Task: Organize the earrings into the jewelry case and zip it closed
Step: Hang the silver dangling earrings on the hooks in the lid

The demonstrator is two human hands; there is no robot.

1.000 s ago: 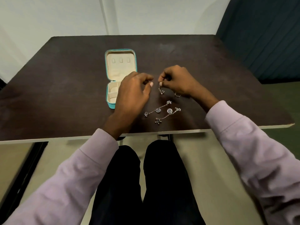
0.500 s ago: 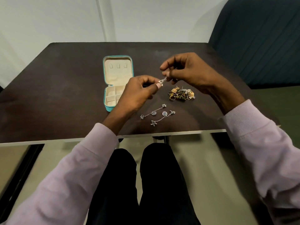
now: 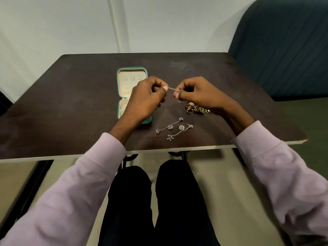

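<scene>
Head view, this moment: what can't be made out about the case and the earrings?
- Jewelry case: the left hand covers most of its lower compartments, so their contents cannot be seen.
- Held earring: too small to make out; both ends are hidden by the pinching left hand and right hand.
- Gold jewelry pile: partly behind the right hand, pieces uncountable.

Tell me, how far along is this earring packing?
Early. Done: the teal jewelry case lies open, and what shows of it holds no earrings. In hand: the left hand and right hand pinch one silver drop earring between them. Left: two long silver earrings, the gold jewelry pile, then zipping.
</scene>
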